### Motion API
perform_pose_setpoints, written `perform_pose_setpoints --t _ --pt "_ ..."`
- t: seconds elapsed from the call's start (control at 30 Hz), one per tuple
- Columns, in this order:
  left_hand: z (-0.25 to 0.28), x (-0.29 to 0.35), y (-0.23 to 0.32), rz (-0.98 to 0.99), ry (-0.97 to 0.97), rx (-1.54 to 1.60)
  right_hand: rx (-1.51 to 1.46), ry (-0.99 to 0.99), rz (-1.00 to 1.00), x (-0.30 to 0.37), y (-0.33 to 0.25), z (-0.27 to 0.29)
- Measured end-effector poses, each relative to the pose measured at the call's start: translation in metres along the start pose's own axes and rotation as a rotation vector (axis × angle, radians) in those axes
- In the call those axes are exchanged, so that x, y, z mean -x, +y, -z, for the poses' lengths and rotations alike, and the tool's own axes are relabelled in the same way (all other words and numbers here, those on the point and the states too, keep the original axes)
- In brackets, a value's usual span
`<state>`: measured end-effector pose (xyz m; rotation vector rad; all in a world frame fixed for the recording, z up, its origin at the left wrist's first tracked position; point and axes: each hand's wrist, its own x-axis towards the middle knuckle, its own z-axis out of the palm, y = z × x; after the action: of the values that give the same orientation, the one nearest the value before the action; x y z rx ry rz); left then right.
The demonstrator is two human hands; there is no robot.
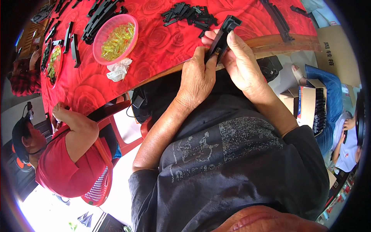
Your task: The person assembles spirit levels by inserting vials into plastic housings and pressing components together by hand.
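Black part [223,34] was up in both hands, well right of the bowl [97,45], tilted, broad hooked end pointing away from the wearer. Right hand [243,63] was clamped on it: thumb along the near side, fingers wrapped behind, tips showing past the other side. Left hand [196,73] was pinched on the lower end, thumb and index closed in; exact contact under the thumb was hidden. Small yellowish spot [218,51] showed there, couldn't tell what it was.

My take on doing this well: right hand as the fixture, left doing the fine work. Lower end wanted backing from behind so thumb pressure didn't twist it. Light, straight push; if it bound, better to re-seat than force. Thumb off the spot for a quick look before letting go.

Around it: small black pieces [189,16] lay heaped right of the bowl, on its far side. Yellow pieces [118,41] sat in the bowl. Crumpled bag [118,70] was just on its near side, long bars [101,21] close by its left. Co-worker [73,166] sat left and nearer than the bowl; open carton [307,101] was far off to its right.
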<state>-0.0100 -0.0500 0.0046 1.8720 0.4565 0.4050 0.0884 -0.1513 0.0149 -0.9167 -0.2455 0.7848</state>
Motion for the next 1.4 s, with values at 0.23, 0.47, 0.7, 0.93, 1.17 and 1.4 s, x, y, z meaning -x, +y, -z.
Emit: perform_pose_setpoints --t 0.23,0.47,0.7,0.93,1.17,1.4 --pt "-0.002 0.001 -0.007 0.031 -0.036 0.047 0.074 -0.011 -0.050 0.004 0.001 0.001" --pt "-0.008 0.006 -0.011 0.038 -0.041 0.037 0.112 0.008 -0.068 0.011 0.002 -0.004" --pt "-0.011 0.009 -0.008 0.053 0.004 -0.010 0.148 0.025 -0.103 0.011 0.003 -0.002" --pt "-0.005 0.009 -0.006 -0.001 0.030 -0.074 0.123 0.033 -0.138 0.014 0.000 -0.006" --pt "0.002 0.010 0.001 -0.030 0.090 -0.126 0.096 0.092 -0.127 0.015 0.002 -0.011" --pt "-0.001 0.012 -0.007 -0.015 0.080 -0.052 0.078 0.102 -0.086 0.011 0.014 -0.014"
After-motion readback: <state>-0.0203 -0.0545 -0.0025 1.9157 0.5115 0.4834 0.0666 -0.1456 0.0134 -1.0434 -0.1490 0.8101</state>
